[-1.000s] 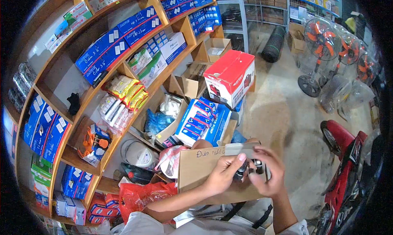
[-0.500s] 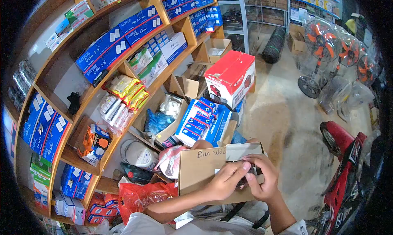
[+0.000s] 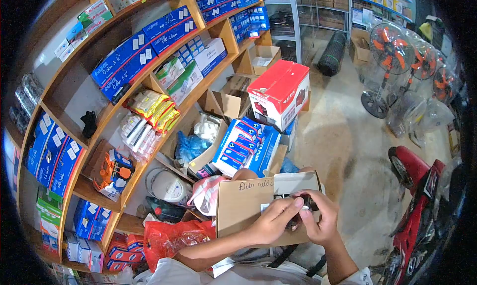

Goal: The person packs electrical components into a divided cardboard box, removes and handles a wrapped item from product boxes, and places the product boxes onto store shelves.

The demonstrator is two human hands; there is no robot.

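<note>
In the lap rests a cardboard box (image 3: 244, 208) with handwriting on its raised flap. Over its opening my left hand (image 3: 279, 213) and my right hand (image 3: 320, 215) meet, fingers closed around a small dark object (image 3: 308, 201) with a pale round end. Fingers cover most of it, so its kind cannot be made out. Behind the hands, at the box's far side, a pale inner flap (image 3: 294, 178) shows. What lies deeper in the box is mostly hidden by the hands.
Wooden shelves (image 3: 164, 93) with blue boxes curve along the left. Ahead are a blue water pump box (image 3: 266, 148) and a red and white carton (image 3: 279, 93). A red plastic bag (image 3: 174, 235) lies left; fans (image 3: 390, 54) and a red motorbike (image 3: 417, 195) stand right.
The small dark object now shows more between my fingers, its pale end in view. Dark and white detail now shows on the box's inner flap. My hands have barely shifted.
</note>
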